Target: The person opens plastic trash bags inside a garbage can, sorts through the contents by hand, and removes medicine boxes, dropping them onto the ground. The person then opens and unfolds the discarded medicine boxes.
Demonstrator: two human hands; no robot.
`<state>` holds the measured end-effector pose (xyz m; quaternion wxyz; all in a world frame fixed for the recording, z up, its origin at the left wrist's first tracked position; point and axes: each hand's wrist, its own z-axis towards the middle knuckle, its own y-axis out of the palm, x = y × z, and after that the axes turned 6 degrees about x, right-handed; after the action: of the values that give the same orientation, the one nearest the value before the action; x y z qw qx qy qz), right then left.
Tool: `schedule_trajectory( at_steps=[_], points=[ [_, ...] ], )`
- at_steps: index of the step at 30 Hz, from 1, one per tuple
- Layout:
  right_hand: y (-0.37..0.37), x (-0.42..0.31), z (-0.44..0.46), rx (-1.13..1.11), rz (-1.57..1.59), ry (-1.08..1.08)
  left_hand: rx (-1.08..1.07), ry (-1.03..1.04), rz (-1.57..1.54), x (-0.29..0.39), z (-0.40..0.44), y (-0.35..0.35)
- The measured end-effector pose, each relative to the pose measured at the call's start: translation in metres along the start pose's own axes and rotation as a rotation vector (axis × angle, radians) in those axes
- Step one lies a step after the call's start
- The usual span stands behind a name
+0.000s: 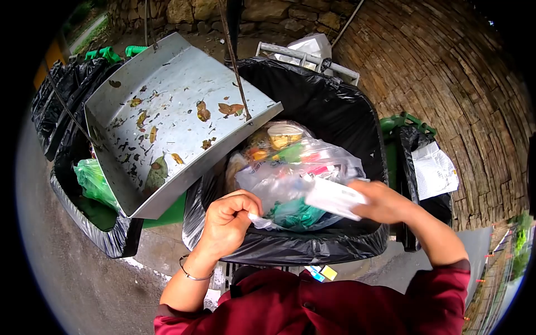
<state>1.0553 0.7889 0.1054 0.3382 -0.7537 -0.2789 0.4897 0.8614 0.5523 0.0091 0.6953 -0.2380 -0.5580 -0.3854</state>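
Note:
Over a bin lined with a black bag, my left hand is closed in a pinch on the edge of a clear plastic bag. Food scraps, green plastic and mixed rubbish show through that bag. On the other side, my right hand grips a flat white piece, blurred by motion; I cannot tell whether it is a box or a folded sheet. It overlaps the right part of the clear bag.
A metal dustpan-like tray with dry leaves rests across the bins at left. Beside it, a green bag lies in another lined bin. White paper hangs on a bin at right, before a stone wall.

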Motion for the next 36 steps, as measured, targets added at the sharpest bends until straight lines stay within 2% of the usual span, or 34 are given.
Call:
schedule_trajectory(
  at_steps=[1,2,4,6,8,10,11,13,15,16,18,22,24,29,36],
  points=[
    [-0.015,-0.015,-0.025,-0.052,0.092,0.155,-0.001,-0.008,0.001,0.001,0.000,0.000],
    [-0.031,-0.017,-0.048,-0.121,0.064,0.192,-0.003,-0.017,0.003,0.002,0.000,0.001],
    [-0.058,-0.010,-0.084,-0.461,0.022,0.297,-0.004,-0.031,-0.006,0.004,0.000,0.002],
    [-0.060,0.002,-0.099,-0.464,-0.058,0.067,-0.007,-0.044,-0.014,0.004,0.002,0.003],
    [-0.052,-0.011,-0.073,-0.275,-0.002,0.173,-0.023,-0.024,0.004,0.004,0.002,0.004],
    [-0.015,-0.004,-0.027,-0.119,0.080,0.022,-0.026,-0.017,0.008,0.004,0.002,0.004],
    [0.004,0.002,0.005,-0.119,0.090,0.009,-0.029,-0.009,0.014,0.004,0.002,0.003],
    [0.046,0.033,0.071,0.043,0.056,-0.064,-0.023,-0.012,0.007,0.004,0.001,0.003],
    [0.076,0.080,0.134,0.104,-0.342,-0.055,-0.010,-0.025,-0.011,0.005,0.000,0.002],
    [0.073,0.090,0.152,0.103,-0.343,-0.057,-0.008,-0.024,-0.011,0.006,0.001,0.002],
    [0.065,0.100,0.179,-0.230,-0.591,0.190,0.003,-0.036,-0.008,0.006,0.001,0.001],
    [0.044,0.068,0.176,-0.406,-0.548,0.212,0.016,-0.037,-0.014,0.004,0.000,0.000],
    [0.048,0.081,0.184,-0.460,-0.644,0.095,0.014,-0.019,-0.013,0.003,0.002,0.000],
    [0.069,0.123,0.215,-0.358,-0.681,0.059,-0.013,-0.022,0.007,0.005,0.003,0.000],
    [0.074,0.136,0.240,-0.172,-0.693,-0.010,0.019,-0.018,-0.019,0.006,0.004,0.002]
  ],
)
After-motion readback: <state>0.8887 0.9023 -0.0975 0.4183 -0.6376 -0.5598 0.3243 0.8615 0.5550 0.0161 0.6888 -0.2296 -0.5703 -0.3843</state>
